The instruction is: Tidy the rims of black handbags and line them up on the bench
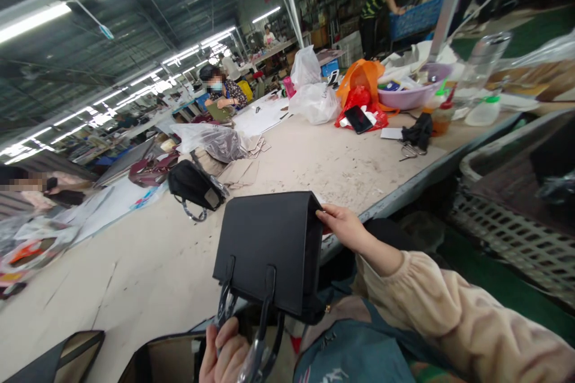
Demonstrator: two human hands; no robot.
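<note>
I hold a black handbag (pixel 269 245) upside down over the near edge of a long worktable (pixel 314 167). Its handles hang toward me. My right hand (pixel 344 224) pinches the bag's upper right corner, fingers closed on the side panel. My left hand (pixel 224 353) sits low at the bottom edge, fingers curled round the bag's dark handles (pixel 265 323). My cream sleeve (pixel 449 311) runs off to the lower right.
A second black handbag (pixel 195 185) lies on the table with cardboard pieces (pixel 240 170) beside it. Plastic bags (pixel 317 102), a red bag with a phone (pixel 359 116), a purple basin (pixel 411 93) and bottles stand further off. A white basket (pixel 507 221) sits right. Other people work nearby.
</note>
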